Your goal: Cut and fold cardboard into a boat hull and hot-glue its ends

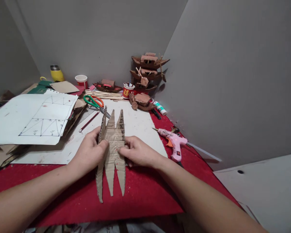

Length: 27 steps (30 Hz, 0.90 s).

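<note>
A cut piece of corrugated cardboard [114, 142] with long pointed ends is held up above the front of the table. Its left strip is folded upward, showing the ribbed edge, and dark printed characters run along the right strip. My left hand [91, 150] grips the left side, thumb on the front face. On the right edge, my right hand [138, 151] pinches the cardboard between thumb and curled fingers. Just behind it lie scissors [94, 102] with green and orange handles, partly hidden by the cardboard, and a dark red pencil [89, 122].
A pink glue gun [176, 142] with a glue stick lies at right on the red cloth [145, 200]. Model boats [149, 74] are stacked at the back, near thin sticks [104, 94] and a red cup [128, 90]. A drawn plan [34, 119] covers cardboard at left.
</note>
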### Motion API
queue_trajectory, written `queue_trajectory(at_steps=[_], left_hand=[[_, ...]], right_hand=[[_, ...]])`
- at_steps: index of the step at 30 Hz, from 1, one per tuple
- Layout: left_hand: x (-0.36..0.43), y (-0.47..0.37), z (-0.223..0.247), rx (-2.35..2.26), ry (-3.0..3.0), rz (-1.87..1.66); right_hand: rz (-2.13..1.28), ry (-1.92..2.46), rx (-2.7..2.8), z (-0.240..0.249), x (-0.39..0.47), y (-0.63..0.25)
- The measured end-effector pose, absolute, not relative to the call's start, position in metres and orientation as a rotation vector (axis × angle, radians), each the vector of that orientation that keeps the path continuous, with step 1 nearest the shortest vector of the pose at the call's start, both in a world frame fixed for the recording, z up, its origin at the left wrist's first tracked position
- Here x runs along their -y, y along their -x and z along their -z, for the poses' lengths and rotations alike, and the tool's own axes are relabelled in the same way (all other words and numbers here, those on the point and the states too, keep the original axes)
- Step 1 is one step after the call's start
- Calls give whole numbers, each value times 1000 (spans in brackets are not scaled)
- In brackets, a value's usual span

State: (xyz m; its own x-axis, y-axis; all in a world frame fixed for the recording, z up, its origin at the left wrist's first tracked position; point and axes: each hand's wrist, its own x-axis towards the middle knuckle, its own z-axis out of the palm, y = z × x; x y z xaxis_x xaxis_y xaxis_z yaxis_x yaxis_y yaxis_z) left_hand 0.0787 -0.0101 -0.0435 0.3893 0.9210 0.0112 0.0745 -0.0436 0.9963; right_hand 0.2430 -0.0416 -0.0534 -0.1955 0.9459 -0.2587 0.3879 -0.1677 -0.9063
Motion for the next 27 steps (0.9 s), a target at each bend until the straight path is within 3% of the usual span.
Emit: queue_trajectory(at_steps=[13, 21, 27], left_hand=[[9, -79, 51, -864, -1366, -644], [28, -78, 45, -989, -1812, -757], [11, -75, 46, -996, -1638, -717]], right_hand=[[-1447, 1514, 1535, 54, 41, -249], [-863, 1498, 1691, 59, 44, -233], [-1474, 1520, 1401, 56, 40, -244]])
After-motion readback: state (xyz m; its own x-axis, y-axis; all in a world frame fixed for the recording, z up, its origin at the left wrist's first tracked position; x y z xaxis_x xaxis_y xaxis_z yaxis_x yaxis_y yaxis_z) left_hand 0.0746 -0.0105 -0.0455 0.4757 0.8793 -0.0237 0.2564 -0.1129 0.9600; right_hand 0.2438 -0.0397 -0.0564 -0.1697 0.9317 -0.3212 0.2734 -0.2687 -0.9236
